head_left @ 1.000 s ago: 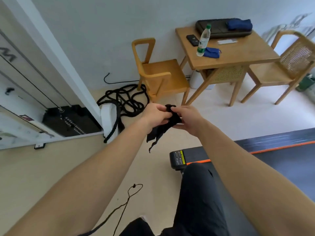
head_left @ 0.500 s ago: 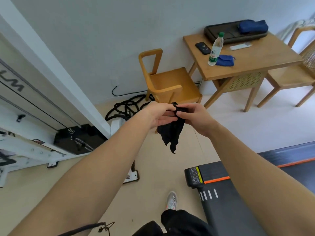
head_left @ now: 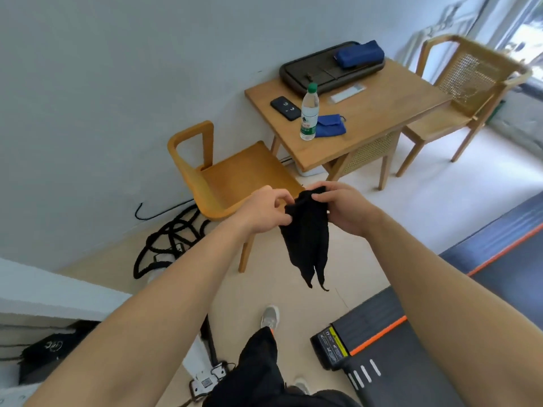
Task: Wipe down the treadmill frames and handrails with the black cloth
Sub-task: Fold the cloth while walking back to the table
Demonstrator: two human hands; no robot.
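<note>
A small gym room is showing here: a treadmill (head_left: 411,362) is lying on pale flooring, thick black battle ropes (head_left: 170,242) are coiling by the wall, and a wooden desk (head_left: 382,113) is standing with chairs (head_left: 235,177).

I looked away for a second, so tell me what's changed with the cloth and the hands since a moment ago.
The black cloth has been shaken out from a bunched wad and now hangs longer below the hands. The left hand and right hand have spread slightly apart along its top edge. The view has swung left and down. Both hands still pinch the cloth; no wiping yet.
</note>
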